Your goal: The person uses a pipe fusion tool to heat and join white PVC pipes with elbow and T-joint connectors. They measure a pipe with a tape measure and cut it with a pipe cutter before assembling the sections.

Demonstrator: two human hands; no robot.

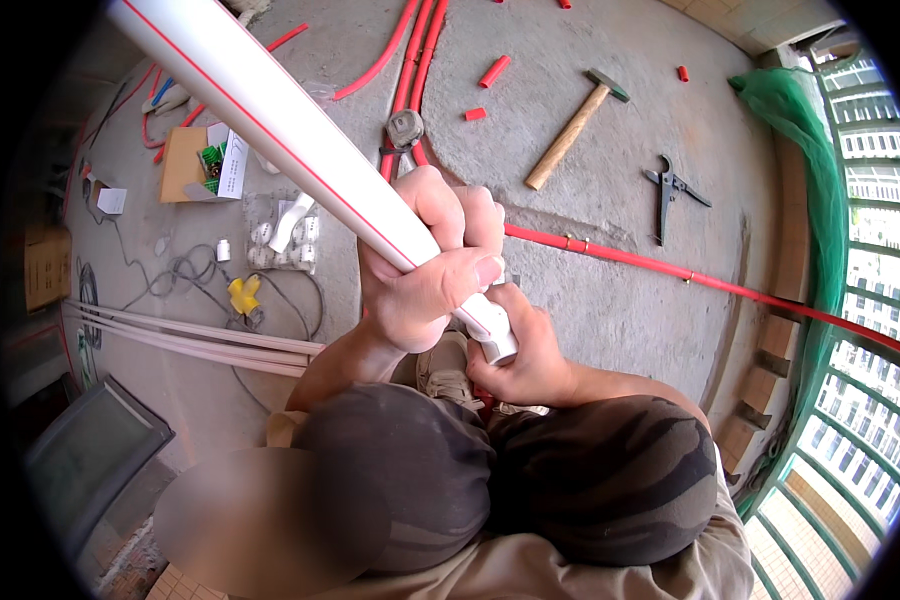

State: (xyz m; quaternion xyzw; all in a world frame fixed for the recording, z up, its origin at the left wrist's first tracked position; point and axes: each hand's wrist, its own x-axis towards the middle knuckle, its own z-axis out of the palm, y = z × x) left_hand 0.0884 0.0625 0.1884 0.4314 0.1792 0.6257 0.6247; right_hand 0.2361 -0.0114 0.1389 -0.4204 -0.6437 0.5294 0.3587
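bare concrete floor (620, 330), red pipes (610, 253) and green netting (815, 140) mark a building site.

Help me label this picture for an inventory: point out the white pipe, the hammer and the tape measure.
White pipe (290, 130): head view, midway along its length.
Hammer (573, 133): head view, on its wooden handle.
Tape measure (405, 127): head view, on its case.

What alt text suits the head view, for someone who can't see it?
A person's left hand grips a red-striped white pipe, its lower end meeting a white fitting in the right hand. On the concrete floor ahead lie a hammer, a dark plier-like tool and red tubing.
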